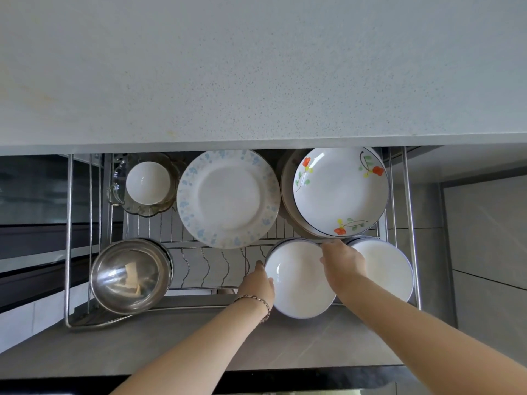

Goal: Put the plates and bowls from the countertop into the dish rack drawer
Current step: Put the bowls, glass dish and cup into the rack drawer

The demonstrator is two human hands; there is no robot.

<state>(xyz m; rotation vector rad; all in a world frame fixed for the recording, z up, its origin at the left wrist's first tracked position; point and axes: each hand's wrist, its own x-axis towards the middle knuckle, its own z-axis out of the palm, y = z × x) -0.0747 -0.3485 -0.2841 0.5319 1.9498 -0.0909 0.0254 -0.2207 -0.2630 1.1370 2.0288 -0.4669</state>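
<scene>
The dish rack drawer (pixel 68 238) stands pulled out below the speckled countertop (pixel 256 67), and the person reaches down into it with both arms. Both hands grasp one white bowl (pixel 299 280) at the drawer's near edge, right of the middle. The left hand (pixel 258 283) curls round the bowl's left rim, with a thin bracelet (pixel 258 302) at the wrist. The right hand (pixel 342 260) clasps the far right part of the rim, fingers bent over it. Whether the bowl rests on the wires or hangs just above them, I cannot tell.

Just beside it, in the near right corner, sits a second white bowl (pixel 385 269), partly covered by the right hand. In the far right corner lies a red-flowered plate (pixel 339 189), with another plate's rim showing under it. A blue-patterned plate (pixel 228 198) lies flat at the middle of the far edge, close beside the flowered one.

In the far left corner a small white bowl (pixel 148 182) sits inside a glass bowl (pixel 142 212), and a glass cup (pixel 115 192) stands at its left. A steel bowl (pixel 129 276) fills the near left corner. Wavy wire dividers (pixel 205 266) stand between it and the held bowl.
</scene>
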